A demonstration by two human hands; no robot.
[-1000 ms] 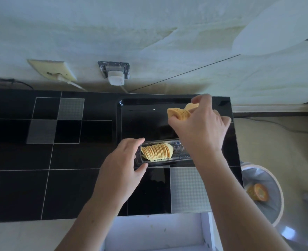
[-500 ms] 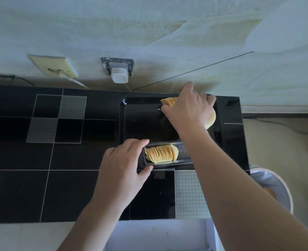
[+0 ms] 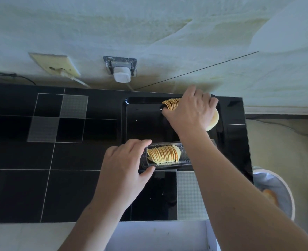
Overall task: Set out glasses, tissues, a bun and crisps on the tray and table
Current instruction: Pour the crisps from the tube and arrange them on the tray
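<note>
Fingers [image 3: 169, 113] of the right hand [image 3: 191, 113] curled round a short stack of crisps [image 3: 171, 104], lowering it at the far right corner of the black tray [image 3: 142, 127], beside a pale bun [image 3: 214, 120] that peeked out from under the palm. The left hand [image 3: 124, 165] pinched the left end of a clear plastic crisp sleeve [image 3: 184, 156] lying across the tray's near edge, thumb below and fingers above, steadying a second row of crisps [image 3: 163, 155] inside.

The loose stack seemed liable to fan out and topple across the tray if the grip let go before the crisps lay flat, and a hard squeeze could snap them. The sleeve, perched on the tray's rim, could tip if the left hand lifted.

Most of the bun was hidden beneath the right hand, and the forearm covered the sleeve's right end. Whether the stack already touched the tray could not be told. No glasses or tissues appeared on the tray.
</note>
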